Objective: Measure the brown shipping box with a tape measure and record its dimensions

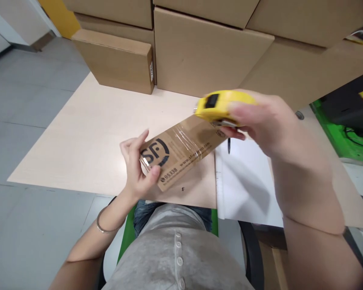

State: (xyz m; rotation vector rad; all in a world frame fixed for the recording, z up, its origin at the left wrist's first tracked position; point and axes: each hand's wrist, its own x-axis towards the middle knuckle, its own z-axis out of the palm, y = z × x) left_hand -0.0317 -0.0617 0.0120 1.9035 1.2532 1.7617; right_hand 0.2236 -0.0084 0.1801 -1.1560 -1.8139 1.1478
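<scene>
One printed carton (184, 147) is held in the left grip (136, 171), one yellow tool (222, 104) in the right grip (261, 119).

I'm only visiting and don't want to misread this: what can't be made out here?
Head view: far end of the SF box, partly hidden by the yellow tool and right hand.
Head view: the box's small print, too small to read.
Head view: label on the standing carton, too small.
Head view: upper cartons, cut off by the top edge.
</scene>
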